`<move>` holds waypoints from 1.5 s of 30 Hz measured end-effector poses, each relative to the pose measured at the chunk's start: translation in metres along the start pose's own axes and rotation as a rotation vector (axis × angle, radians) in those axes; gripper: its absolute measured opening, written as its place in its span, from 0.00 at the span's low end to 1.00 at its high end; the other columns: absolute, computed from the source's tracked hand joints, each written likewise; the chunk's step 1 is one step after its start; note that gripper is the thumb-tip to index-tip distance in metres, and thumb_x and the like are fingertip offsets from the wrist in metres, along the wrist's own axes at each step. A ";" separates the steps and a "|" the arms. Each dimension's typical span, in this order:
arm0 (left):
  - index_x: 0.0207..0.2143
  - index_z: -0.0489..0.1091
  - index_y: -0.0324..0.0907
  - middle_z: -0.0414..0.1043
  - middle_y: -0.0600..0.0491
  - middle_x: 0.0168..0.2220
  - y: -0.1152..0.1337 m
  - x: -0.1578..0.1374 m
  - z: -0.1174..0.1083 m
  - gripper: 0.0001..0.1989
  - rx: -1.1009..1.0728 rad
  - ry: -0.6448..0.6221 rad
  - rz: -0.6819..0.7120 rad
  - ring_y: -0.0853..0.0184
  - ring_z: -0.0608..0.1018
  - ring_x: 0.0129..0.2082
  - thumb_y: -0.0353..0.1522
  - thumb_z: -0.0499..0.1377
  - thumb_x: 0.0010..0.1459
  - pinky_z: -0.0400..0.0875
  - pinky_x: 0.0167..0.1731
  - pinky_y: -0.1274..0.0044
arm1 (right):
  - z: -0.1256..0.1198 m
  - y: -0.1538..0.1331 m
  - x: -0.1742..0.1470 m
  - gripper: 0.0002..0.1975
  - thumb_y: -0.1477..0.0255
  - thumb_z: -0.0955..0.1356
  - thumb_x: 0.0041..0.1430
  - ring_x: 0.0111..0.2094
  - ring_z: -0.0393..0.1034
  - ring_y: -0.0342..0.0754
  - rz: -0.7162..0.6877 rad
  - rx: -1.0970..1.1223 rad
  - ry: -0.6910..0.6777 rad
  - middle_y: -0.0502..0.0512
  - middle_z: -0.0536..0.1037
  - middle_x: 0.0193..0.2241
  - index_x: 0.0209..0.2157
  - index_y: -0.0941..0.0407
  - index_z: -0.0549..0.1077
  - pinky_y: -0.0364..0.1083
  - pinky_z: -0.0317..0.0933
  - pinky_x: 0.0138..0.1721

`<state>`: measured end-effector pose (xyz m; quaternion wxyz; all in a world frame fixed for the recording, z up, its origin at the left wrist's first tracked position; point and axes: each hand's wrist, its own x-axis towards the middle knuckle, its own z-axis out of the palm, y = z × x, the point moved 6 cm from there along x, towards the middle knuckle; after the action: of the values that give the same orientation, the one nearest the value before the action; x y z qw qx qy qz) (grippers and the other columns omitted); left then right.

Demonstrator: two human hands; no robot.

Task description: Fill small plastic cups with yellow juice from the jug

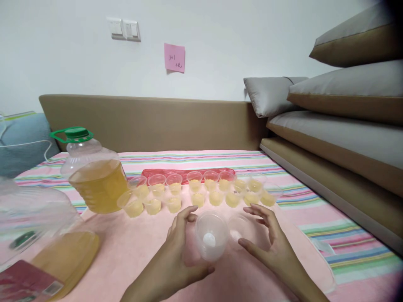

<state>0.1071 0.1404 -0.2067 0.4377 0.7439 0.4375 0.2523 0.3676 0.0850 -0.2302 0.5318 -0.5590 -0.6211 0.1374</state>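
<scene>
My left hand (179, 243) curves around the near-left side of a translucent plastic cup (211, 247), fingers and thumb spread. Whether the skin touches this cup cannot be told. Looking into its round mouth, I see a whitish base. Close by on the right is another clear cup (241, 222), thinner-looking. My right hand (267, 235) is around its right side, open, with thumb and fingers well apart. Beyond both hands, several clear cups (198, 199) holding pale yellow liquid stand in two rows on the pink mat (132, 247).
A large green-capped jug (97, 180) of yellow liquid stands at left. A second clear container (69, 256) with yellow liquid is nearer, cut off by the frame. Red plastic wrap (185, 171) lies behind the cups. Stacked cushions (343, 126) rise on the right, before a brown headboard (151, 121).
</scene>
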 end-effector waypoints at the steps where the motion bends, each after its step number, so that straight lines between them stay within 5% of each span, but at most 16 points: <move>1: 0.67 0.43 0.56 0.54 0.43 0.64 -0.002 0.001 0.000 0.54 0.003 0.003 0.010 0.45 0.64 0.66 0.37 0.72 0.45 0.62 0.64 0.48 | -0.001 -0.005 0.000 0.36 0.50 0.76 0.65 0.59 0.62 0.60 -0.017 -0.012 0.006 0.57 0.67 0.59 0.64 0.48 0.61 0.59 0.57 0.58; 9: 0.67 0.49 0.54 0.53 0.42 0.67 -0.007 0.004 0.004 0.51 0.021 0.052 0.111 0.44 0.60 0.68 0.33 0.71 0.45 0.59 0.66 0.47 | 0.013 -0.054 -0.001 0.39 0.43 0.74 0.66 0.60 0.57 0.63 -0.307 -0.142 -0.045 0.57 0.63 0.60 0.65 0.47 0.59 0.61 0.55 0.60; 15: 0.67 0.46 0.53 0.55 0.42 0.66 -0.005 0.005 0.005 0.49 -0.008 0.012 0.085 0.46 0.62 0.67 0.36 0.70 0.49 0.62 0.64 0.50 | 0.030 -0.058 0.007 0.52 0.46 0.79 0.61 0.59 0.56 0.69 -0.268 -0.245 -0.206 0.60 0.67 0.58 0.71 0.46 0.48 0.68 0.53 0.58; 19: 0.66 0.45 0.55 0.55 0.43 0.65 -0.002 0.004 0.003 0.50 -0.025 -0.014 0.041 0.48 0.64 0.66 0.32 0.70 0.48 0.65 0.63 0.52 | 0.040 -0.067 0.015 0.61 0.55 0.85 0.53 0.62 0.55 0.71 -0.300 -0.326 -0.327 0.62 0.63 0.62 0.71 0.46 0.43 0.71 0.42 0.63; 23: 0.66 0.43 0.56 0.57 0.44 0.63 0.001 0.001 -0.002 0.51 -0.052 -0.042 0.026 0.48 0.68 0.64 0.33 0.72 0.49 0.68 0.62 0.53 | 0.044 -0.070 0.016 0.59 0.57 0.83 0.57 0.66 0.53 0.70 -0.284 -0.344 -0.404 0.59 0.63 0.63 0.72 0.44 0.40 0.73 0.25 0.67; 29: 0.66 0.40 0.58 0.62 0.45 0.61 0.009 0.000 -0.002 0.50 -0.202 -0.096 0.093 0.50 0.74 0.59 0.34 0.71 0.52 0.78 0.50 0.63 | 0.037 -0.065 0.012 0.60 0.57 0.83 0.56 0.69 0.40 0.77 -0.197 -0.226 -0.314 0.63 0.54 0.68 0.73 0.41 0.40 0.81 0.42 0.63; 32: 0.66 0.39 0.58 0.62 0.45 0.61 0.011 0.000 -0.002 0.50 -0.218 -0.130 0.096 0.50 0.73 0.61 0.34 0.71 0.53 0.76 0.53 0.62 | 0.034 -0.061 0.011 0.61 0.55 0.83 0.51 0.70 0.36 0.76 -0.067 -0.144 -0.293 0.61 0.50 0.70 0.73 0.40 0.44 0.80 0.49 0.61; 38: 0.66 0.41 0.57 0.53 0.45 0.70 0.019 -0.004 -0.007 0.49 -0.215 -0.127 0.123 0.50 0.57 0.72 0.34 0.70 0.53 0.61 0.67 0.55 | 0.036 -0.059 0.008 0.59 0.59 0.81 0.58 0.68 0.51 0.62 0.108 0.187 -0.354 0.57 0.61 0.64 0.74 0.38 0.39 0.70 0.49 0.67; 45: 0.68 0.38 0.57 0.48 0.43 0.72 0.012 -0.001 -0.010 0.54 -0.299 -0.078 0.202 0.47 0.52 0.73 0.50 0.72 0.52 0.48 0.69 0.49 | 0.037 -0.076 0.010 0.55 0.62 0.79 0.60 0.63 0.61 0.60 0.047 0.417 -0.263 0.59 0.65 0.62 0.74 0.43 0.40 0.62 0.62 0.63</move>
<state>0.1044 0.1414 -0.1914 0.5324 0.7199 0.3008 0.3284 0.2980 0.0832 -0.1820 0.5471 -0.4286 -0.6300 0.3465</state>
